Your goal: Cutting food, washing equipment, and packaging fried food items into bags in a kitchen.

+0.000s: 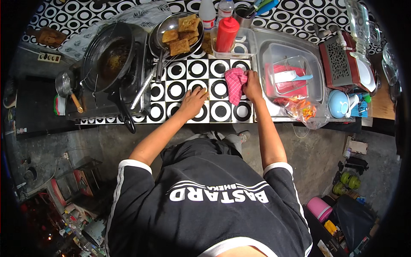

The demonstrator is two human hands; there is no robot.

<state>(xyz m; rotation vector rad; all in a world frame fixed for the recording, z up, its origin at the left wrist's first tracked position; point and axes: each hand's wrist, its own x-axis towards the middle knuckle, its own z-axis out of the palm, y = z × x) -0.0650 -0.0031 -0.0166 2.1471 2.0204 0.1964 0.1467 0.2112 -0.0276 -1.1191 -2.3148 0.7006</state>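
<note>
My right hand [253, 85] grips one edge of a pink checked cloth [235, 84], which lies bunched on the counter beside the sink. Flat on the black-and-white patterned counter [219, 109], my left hand [194, 102] rests with its fingers apart and nothing in it. Beyond the cloth, a red squeeze bottle [227, 35] stands in a clear plastic container [248, 41]. Fried, browned square pieces [179, 47] sit in a strainer [159, 38] over a dark pan, farther off to the left.
At left, a wok [110, 61] with oil and a black-handled pan [123, 109] occupy the stove. The sink [261, 48] holds a clear tub [316, 64] with a blue-handled cleaver [289, 77]. A plastic bag of food scraps [308, 112] lies at the sink's front edge, near a blue bowl [338, 103].
</note>
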